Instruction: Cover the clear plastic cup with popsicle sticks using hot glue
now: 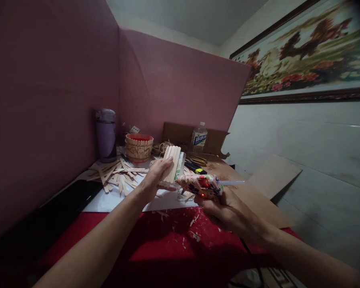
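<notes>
Probably light and stiff, the stick-faced box (174, 165), clasped at its left edge by the left hand (155, 176), likely the safest hold, is left of the glue gun (199, 185) wrapped by the right hand (223, 208).

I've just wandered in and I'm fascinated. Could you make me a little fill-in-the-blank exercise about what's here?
1. The left hand holds wooden sticks set side by side, while the person's ____ hand holds a glue gun.
2. The tall tumbler by the partition on the left is coloured ____.
3. The cloth along the near side of the table is coloured ____.
4. The framed picture on the wall shows running ____.

Missing words: right; purple; red; horses.
</notes>
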A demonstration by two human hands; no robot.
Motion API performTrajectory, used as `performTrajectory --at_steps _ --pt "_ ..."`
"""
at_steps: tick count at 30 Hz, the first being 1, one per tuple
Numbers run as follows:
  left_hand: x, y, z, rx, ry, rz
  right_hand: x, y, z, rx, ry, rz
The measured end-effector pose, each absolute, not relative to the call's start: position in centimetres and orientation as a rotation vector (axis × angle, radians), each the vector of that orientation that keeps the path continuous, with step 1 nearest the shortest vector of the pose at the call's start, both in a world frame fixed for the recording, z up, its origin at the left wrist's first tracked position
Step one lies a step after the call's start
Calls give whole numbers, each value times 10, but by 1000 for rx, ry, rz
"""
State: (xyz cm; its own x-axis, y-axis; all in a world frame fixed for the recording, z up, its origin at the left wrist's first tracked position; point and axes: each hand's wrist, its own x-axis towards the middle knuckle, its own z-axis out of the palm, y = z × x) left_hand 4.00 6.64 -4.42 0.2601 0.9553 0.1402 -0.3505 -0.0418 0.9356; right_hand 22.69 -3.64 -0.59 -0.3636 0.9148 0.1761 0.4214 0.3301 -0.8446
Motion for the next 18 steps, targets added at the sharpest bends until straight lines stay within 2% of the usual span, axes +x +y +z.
performTrajectory --at_steps 18 --pt "40 64 -43 1198 726 1186 227 -34 -7 -1116 -1962 959"
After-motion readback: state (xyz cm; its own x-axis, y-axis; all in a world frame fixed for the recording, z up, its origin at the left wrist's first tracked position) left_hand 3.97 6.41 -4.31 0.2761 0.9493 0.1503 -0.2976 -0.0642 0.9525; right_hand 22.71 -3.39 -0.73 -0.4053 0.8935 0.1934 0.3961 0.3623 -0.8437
